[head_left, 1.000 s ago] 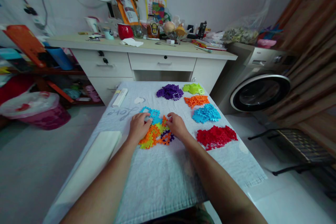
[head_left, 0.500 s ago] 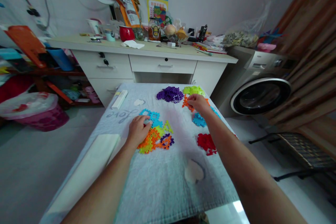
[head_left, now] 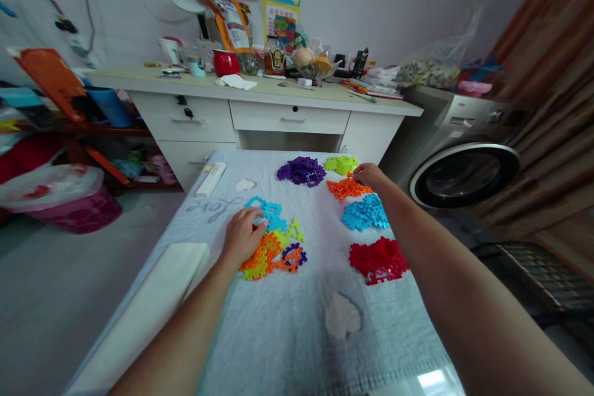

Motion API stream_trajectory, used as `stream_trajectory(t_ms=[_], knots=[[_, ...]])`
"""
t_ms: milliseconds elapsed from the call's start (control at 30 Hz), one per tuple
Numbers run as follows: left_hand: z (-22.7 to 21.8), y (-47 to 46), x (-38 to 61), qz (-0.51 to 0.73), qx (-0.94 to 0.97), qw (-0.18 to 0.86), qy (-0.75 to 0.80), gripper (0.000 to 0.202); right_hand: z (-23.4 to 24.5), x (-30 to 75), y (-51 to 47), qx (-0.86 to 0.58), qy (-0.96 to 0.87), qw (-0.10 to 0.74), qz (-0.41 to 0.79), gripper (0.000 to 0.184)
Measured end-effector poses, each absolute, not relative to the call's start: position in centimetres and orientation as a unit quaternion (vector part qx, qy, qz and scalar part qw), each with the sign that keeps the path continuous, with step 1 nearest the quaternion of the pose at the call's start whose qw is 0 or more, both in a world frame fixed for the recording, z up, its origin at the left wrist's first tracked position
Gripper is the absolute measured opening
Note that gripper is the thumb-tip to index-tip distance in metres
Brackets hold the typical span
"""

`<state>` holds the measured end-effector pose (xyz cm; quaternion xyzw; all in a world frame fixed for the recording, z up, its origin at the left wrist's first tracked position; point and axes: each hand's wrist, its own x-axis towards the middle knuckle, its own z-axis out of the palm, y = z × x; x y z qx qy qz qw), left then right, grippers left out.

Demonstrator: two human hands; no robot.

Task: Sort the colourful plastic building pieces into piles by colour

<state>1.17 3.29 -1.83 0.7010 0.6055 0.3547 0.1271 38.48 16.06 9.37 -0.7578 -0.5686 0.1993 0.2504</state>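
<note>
My left hand [head_left: 243, 236] rests at the left side of a mixed group of notched plastic building pieces. Its fingers are curled together, with a small red bit showing by the thumb; what they hold is mostly hidden. Around it lie joined light-blue pieces [head_left: 273, 215], orange pieces [head_left: 268, 247], a yellow-green piece [head_left: 296, 231] and an orange-and-purple shape [head_left: 291, 257]. My right hand [head_left: 370, 174] is at the right end of the orange pile [head_left: 344, 187], fingertips pinched down against it. Whether a piece is between them cannot be made out.
Sorted piles lie nearby: purple [head_left: 301, 171], yellow-green [head_left: 342, 164], blue [head_left: 364, 213] and red [head_left: 378, 260]. A cloth [head_left: 288, 315] covers the table. A long white box [head_left: 210, 180] lies far left. Behind stand a cluttered white desk [head_left: 290, 116] and a washing machine [head_left: 464, 167].
My right hand has moved right across the orange pile, uncovering more of the orange, blue and red piles. My left hand stays nearly in place. The view has shifted slightly.
</note>
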Motion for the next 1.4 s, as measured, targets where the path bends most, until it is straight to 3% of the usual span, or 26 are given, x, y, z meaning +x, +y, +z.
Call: stream_trajectory(t_ms=[100,467,600,767,933,1000,1200,1400], knots=[[-1.8,3.3,1.2,0.355,0.700,0.125,0.607,0.032,9.4,38.0,16.1,-0.778,-0.573,0.188,0.178,0.012],[-1.3,3.4,1.1,0.411,0.669,0.150,0.601,0.037,11.8,34.7,12.4,-0.731,-0.658,0.179,0.035,0.026],[-1.1,3.4,1.0,0.446,0.640,0.167,0.603,0.038,11.9,30.0,8.5,-0.649,-0.731,0.195,0.081,0.021],[-1.1,3.4,0.8,0.481,0.608,0.187,0.603,0.039,8.9,23.7,2.4,-0.468,-0.849,0.139,0.202,0.021],[-1.2,3.3,0.7,0.496,0.586,0.204,0.607,0.038,6.1,20.6,-1.3,-0.369,-0.899,0.145,0.186,0.075],[-1.0,3.2,0.7,0.497,0.582,0.212,0.607,0.039,5.5,19.9,-2.1,-0.346,-0.910,0.134,0.184,0.087],[-0.5,3.1,0.7,0.517,0.545,0.246,0.612,0.038,4.3,18.7,-2.8,-0.345,-0.920,0.122,0.137,0.056],[-1.0,3.4,0.6,0.521,0.546,0.247,0.608,0.035,3.3,20.4,-0.9,-0.453,-0.866,0.176,0.115,0.046]])
